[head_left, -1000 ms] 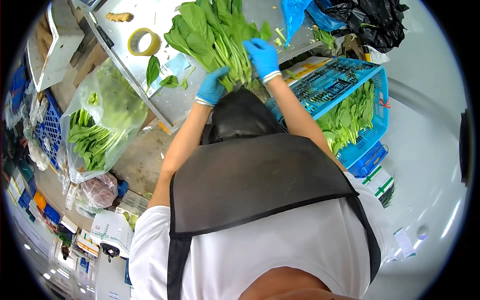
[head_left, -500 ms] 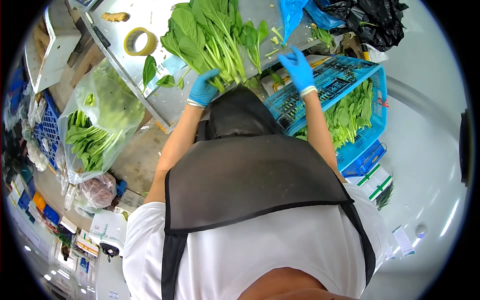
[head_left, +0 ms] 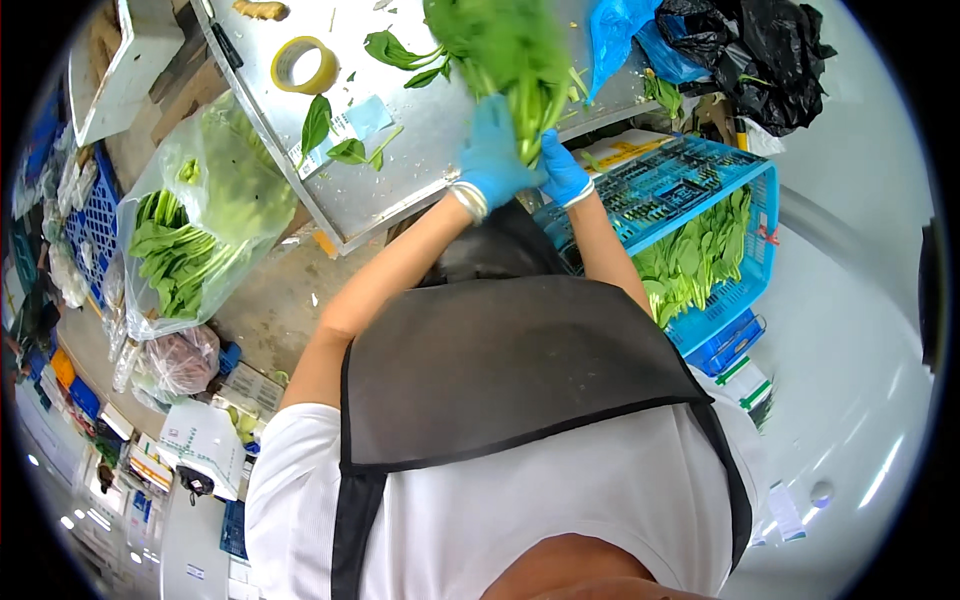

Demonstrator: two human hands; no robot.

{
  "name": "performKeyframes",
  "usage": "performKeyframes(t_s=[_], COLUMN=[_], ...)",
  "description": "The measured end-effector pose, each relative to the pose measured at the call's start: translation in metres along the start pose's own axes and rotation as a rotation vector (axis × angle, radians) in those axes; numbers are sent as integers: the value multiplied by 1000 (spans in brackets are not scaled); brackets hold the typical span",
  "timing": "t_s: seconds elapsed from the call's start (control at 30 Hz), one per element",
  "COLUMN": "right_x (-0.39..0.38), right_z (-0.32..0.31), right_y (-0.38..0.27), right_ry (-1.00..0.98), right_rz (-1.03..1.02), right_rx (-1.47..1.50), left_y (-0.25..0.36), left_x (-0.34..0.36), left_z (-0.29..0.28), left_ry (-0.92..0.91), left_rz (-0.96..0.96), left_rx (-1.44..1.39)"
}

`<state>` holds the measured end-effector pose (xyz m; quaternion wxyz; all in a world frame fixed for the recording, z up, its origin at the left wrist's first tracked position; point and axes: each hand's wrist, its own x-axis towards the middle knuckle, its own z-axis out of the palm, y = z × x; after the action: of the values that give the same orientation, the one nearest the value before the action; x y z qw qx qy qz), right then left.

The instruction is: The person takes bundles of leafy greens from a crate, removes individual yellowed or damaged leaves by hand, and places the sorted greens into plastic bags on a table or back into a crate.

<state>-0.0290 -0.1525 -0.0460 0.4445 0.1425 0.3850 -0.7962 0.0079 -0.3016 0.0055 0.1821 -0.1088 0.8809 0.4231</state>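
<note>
A bunch of leafy greens (head_left: pixel 515 60), its leaves smeared by motion, is held up over the near edge of the metal table (head_left: pixel 420 115). My blue-gloved left hand (head_left: pixel 494 160) is closed round its stems. At the right of the stem ends, my blue-gloved right hand (head_left: pixel 565 172) grips them too; some of its fingers are hidden behind the stems. Left of the bunch, a few loose leaves (head_left: pixel 316 122) lie on the table by a printed paper slip (head_left: pixel 368 117). A loose sprig (head_left: pixel 400 52) lies farther back.
A roll of yellow tape (head_left: pixel 303 65) and a ginger root (head_left: pixel 260 10) sit at the table's left. Right of me, a blue crate (head_left: pixel 765 225) holds more greens. Black plastic bags (head_left: pixel 745 55) lie behind it. To my left is a clear bag (head_left: pixel 205 235) of greens.
The greens have been gathered and lifted from the tabletop toward the right. My left hand moved right with them; my right hand came in leftward from above the crate to the stems.
</note>
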Motion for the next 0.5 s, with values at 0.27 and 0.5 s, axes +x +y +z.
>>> performKeyframes(t_s=[0.27, 0.5], right_x=[-4, -15], right_z=[-9, -10], right_y=[-35, -69], right_ry=[137, -235], right_rz=[37, -111], right_rx=[194, 458], left_y=[-31, -77], left_x=[-5, 12], left_z=[13, 25], left_ry=[343, 442], left_rz=[-61, -253], left_rx=[-758, -633])
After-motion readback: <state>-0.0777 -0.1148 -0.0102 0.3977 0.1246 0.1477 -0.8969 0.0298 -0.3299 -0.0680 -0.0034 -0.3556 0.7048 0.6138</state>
